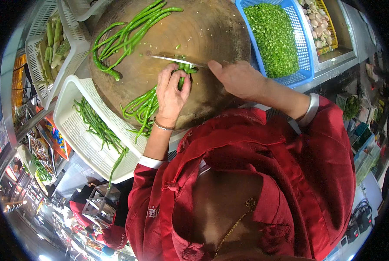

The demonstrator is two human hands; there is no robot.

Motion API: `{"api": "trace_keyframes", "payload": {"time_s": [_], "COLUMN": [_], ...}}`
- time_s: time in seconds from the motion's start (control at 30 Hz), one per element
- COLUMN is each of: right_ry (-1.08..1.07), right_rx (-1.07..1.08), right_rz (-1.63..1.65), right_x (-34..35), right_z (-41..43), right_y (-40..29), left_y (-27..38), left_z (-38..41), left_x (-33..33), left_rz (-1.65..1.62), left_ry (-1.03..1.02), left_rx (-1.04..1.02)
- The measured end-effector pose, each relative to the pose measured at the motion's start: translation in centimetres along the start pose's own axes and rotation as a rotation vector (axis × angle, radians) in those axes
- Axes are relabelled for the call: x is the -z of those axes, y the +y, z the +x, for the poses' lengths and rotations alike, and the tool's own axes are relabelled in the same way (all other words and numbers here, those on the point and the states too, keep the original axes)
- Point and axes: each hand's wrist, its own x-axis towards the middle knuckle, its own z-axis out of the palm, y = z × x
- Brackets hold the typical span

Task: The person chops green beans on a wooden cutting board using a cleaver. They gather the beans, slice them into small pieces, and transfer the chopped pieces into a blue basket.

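On a round wooden chopping block (pixel 214 39), my left hand (pixel 172 93) grips a bunch of long green beans (pixel 142 104), whose loose ends trail over the block's near left edge. My right hand (pixel 237 78) holds a knife (pixel 181 60) by its handle end, which the fingers hide. The blade lies across the cut ends of the beans, close to my left fingertips; whether it touches the wood is hard to tell. A second bunch of long beans (pixel 129 39) rests uncut-looking at the block's upper left. Small green bits are scattered near the blade.
A white plastic basket (pixel 80 130) with more long beans stands at the block's lower left. Another white basket (pixel 74 49) holds pale green stalks. On the right are a blue basket (pixel 307 65) of chopped green pieces and a yellow basket (pixel 332 29) of pale, rounded pieces.
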Motion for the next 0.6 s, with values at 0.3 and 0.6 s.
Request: {"api": "trace_keyframes", "payload": {"time_s": [0.3,0.6], "right_ry": [0.078,0.057], "right_rx": [0.071,0.083], "right_rz": [-0.011,-0.062], "right_x": [0.8,0.4], "right_z": [-1.6,-2.1], "right_y": [-1.5,-0.9], "left_y": [0.1,0.1], "left_z": [-0.2,-0.4], "left_x": [-0.2,-0.2], "left_rz": [0.009,-0.019], "left_ry": [0.014,0.013], "left_rx": [0.022,0.068]}}
